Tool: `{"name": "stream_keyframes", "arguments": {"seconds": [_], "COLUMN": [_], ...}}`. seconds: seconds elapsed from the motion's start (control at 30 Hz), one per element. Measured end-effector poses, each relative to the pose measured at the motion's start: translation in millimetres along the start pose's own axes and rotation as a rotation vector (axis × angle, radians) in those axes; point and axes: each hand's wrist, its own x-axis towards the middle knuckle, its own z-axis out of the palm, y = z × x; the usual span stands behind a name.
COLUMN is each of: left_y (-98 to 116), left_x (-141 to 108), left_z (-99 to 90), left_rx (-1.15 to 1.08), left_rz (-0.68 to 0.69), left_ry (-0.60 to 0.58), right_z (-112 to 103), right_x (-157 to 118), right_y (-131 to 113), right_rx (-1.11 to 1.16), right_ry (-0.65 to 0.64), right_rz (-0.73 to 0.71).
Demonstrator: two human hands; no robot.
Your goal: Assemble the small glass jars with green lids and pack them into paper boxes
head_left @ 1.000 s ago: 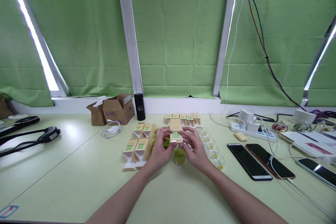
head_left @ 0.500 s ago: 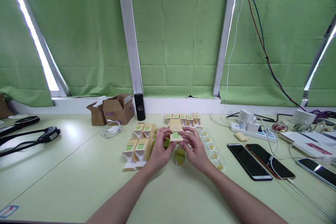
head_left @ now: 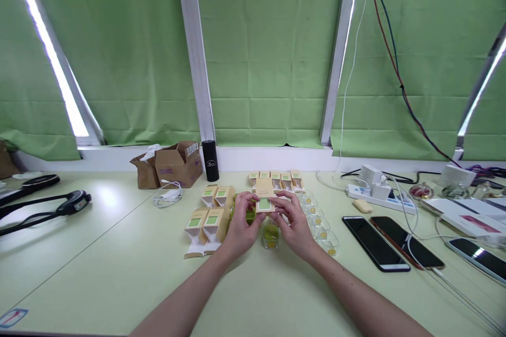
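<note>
Between my two hands, near the middle of the table, is a small tan box (head_left: 264,189) with a green label. My left hand (head_left: 244,218) grips its left side and my right hand (head_left: 290,217) its right side. Just below the box a clear container with green contents (head_left: 271,235) stands on the table. More tan boxes with green labels (head_left: 212,224) stand in pairs to the left of my left hand. To the right of my right hand runs a line of clear containers with yellow spots (head_left: 322,231). Green items behind my left hand are partly hidden.
Several tan boxes (head_left: 286,179) form a row at the back. A cardboard box (head_left: 177,167), black tumbler (head_left: 210,160) and white cable (head_left: 169,196) are at back left. Phones (head_left: 375,243), a power strip (head_left: 381,199) and loose cables lie on the right; black straps (head_left: 59,208) far left.
</note>
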Motion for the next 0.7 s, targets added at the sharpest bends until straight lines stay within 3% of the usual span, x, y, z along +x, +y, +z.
{"name": "stream_keyframes", "arguments": {"seconds": [0.2, 0.47, 0.7], "left_y": [1.3, -2.5, -1.9], "left_x": [-0.6, -1.4, 2.1], "left_z": [-1.8, -3.9, -3.6], "left_rx": [0.096, 0.145, -0.017], "left_rz": [0.064, 0.048, -0.056], "left_ry": [-0.038, -0.047, 0.02], "right_z": [-0.9, 0.5, -0.9], "right_x": [0.5, -2.9, -6.9], "right_y": [-2.9, -6.7, -13.7], "right_rx": [-0.13, -0.189, -0.336], "right_ry": [0.011, -0.038, -0.137], "right_rz": [-0.036, -0.142, -0.292]}}
